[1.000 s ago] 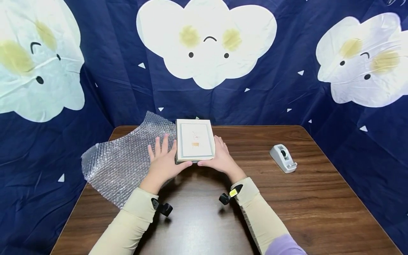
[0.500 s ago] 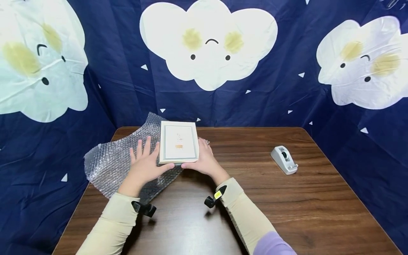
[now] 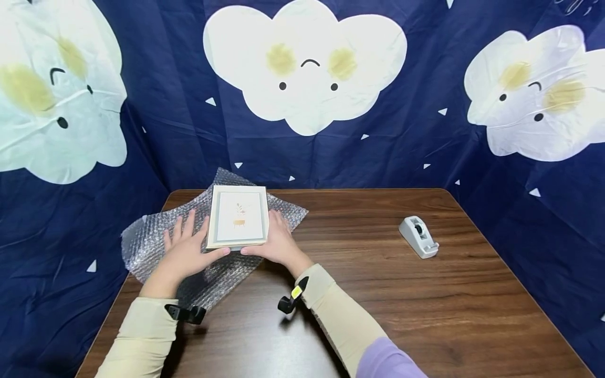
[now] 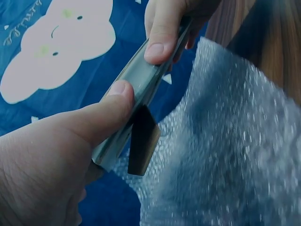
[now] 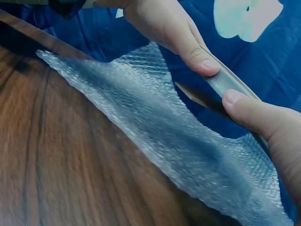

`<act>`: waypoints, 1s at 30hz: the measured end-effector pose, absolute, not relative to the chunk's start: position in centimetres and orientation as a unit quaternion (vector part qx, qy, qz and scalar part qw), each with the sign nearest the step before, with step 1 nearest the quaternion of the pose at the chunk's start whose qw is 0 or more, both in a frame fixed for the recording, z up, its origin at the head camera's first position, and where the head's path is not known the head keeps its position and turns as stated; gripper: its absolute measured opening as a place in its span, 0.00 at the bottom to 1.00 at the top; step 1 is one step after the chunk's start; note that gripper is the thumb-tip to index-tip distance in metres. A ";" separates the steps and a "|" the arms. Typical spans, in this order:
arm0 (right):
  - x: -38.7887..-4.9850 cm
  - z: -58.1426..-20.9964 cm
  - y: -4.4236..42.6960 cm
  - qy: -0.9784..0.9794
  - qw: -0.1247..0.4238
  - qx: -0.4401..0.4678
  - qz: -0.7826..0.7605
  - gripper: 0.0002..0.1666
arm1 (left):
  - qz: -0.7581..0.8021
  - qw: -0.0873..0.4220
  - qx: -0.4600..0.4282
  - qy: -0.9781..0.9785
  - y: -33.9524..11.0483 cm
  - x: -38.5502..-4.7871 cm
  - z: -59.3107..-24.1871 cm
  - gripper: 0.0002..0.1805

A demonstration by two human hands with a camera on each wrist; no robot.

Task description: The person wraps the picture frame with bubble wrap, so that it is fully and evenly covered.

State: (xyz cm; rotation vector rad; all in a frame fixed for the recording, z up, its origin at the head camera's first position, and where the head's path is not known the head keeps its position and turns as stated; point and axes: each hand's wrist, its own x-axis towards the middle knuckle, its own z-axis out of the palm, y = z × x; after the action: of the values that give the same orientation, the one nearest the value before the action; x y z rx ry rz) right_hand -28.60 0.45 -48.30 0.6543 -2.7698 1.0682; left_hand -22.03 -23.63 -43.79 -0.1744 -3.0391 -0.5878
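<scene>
Left hand (image 3: 183, 256) and right hand (image 3: 280, 239) hold a square picture frame (image 3: 239, 216) between them, one at each side. The left hand's fingers are spread wide, its forefinger against the frame's left side; the right hand's fingers reach along the right side and are partly hidden. Both thumbs (image 4: 121, 94) press on the near edge, tips a little apart, as both wrist views show. A dark stand (image 4: 143, 143) juts out from the back of the frame; whether it touches anything below cannot be told. The face carries a pale print with a small orange-toned pot and plant inside a grey-blue border.

The frame is over the bubble wrap (image 3: 151, 231), which lies spread across the back left corner of the desk (image 3: 368, 299), sticking out past the left edge and rising past the back edge. A white tape dispenser (image 3: 418, 237) sits well apart from the hands, near the right edge toward the back right corner. Behind the desk hangs a navy curtain (image 3: 331, 163) printed with white clouds
</scene>
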 end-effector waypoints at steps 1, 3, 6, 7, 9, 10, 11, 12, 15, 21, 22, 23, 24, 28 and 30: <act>-28.5 -48.5 0.1 -0.911 0.050 0.216 0.349 0.71 | -0.189 0.018 -0.054 -0.980 -23.9 -21.9 -43.9 0.63; -28.4 -48.8 -0.5 -0.908 0.047 0.220 0.353 0.71 | -0.186 0.014 -0.050 -0.981 -24.5 -21.8 -44.2 0.63; -28.3 -49.3 -1.1 -0.908 0.043 0.220 0.355 0.74 | -0.178 0.012 -0.047 -0.983 -25.1 -21.7 -44.7 0.63; -28.3 -49.5 -1.3 -0.908 0.042 0.219 0.355 0.74 | -0.177 0.012 -0.046 -0.983 -25.3 -21.8 -44.9 0.63; -28.3 -49.9 -1.6 -0.911 0.042 0.212 0.351 0.75 | -0.174 0.008 -0.047 -0.984 -25.6 -21.9 -45.3 0.63; -28.3 -50.1 -1.7 -0.915 0.040 0.207 0.345 0.76 | -0.174 0.007 -0.047 -0.984 -25.8 -21.9 -45.5 0.63; -28.3 -50.3 -1.9 -0.917 0.036 0.202 0.343 0.77 | -0.175 0.004 -0.047 -0.984 -25.9 -21.9 -45.7 0.63; -28.3 -50.4 -2.0 -0.919 0.033 0.198 0.339 0.77 | -0.175 0.002 -0.047 -0.983 -26.0 -22.0 -45.8 0.62; -28.3 -50.6 -2.6 -0.925 0.023 0.191 0.328 0.79 | -0.177 -0.003 -0.047 -0.983 -26.5 -22.0 -46.4 0.62; -28.3 -50.8 -3.7 -0.934 0.009 0.182 0.308 0.82 | -0.182 -0.009 -0.047 -0.982 -27.8 -22.2 -47.3 0.62; -28.3 -50.9 -3.9 -0.936 0.008 0.179 0.304 0.83 | -0.185 -0.011 -0.047 -0.982 -28.0 -22.2 -47.4 0.62; -28.3 -50.9 -4.0 -0.937 0.007 0.176 0.301 0.83 | -0.185 -0.013 -0.046 -0.982 -28.1 -22.3 -47.5 0.62; -28.3 -51.0 -4.2 -0.939 0.007 0.175 0.297 0.84 | -0.187 -0.014 -0.047 -0.981 -28.3 -22.3 -47.6 0.62; -28.3 -51.3 -4.6 -0.949 0.009 0.170 0.267 0.84 | -0.182 -0.017 -0.048 -0.982 -28.7 -22.4 -48.2 0.62; -28.2 -51.5 -4.8 -0.954 0.012 0.171 0.245 0.84 | -0.178 -0.021 -0.048 -0.983 -28.9 -22.4 -48.5 0.62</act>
State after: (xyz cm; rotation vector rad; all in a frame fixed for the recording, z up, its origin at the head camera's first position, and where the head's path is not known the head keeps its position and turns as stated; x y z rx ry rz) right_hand -28.22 -4.79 -51.46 0.5342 -2.9749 0.7643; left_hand -22.42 -28.92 -48.46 -0.1514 -3.1284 -0.5666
